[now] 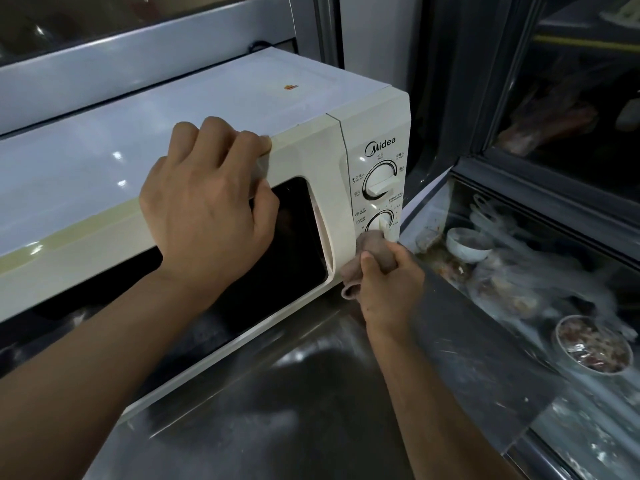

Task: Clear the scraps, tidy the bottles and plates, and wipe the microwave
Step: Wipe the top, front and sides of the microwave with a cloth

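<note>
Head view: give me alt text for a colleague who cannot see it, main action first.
The right hand grips a brownish cloth against the lower dial of a cream microwave, while the left hand rests over the closed door's top edge. The microwave sits on a steel counter; bowls of food lie behind glass at right.
</note>
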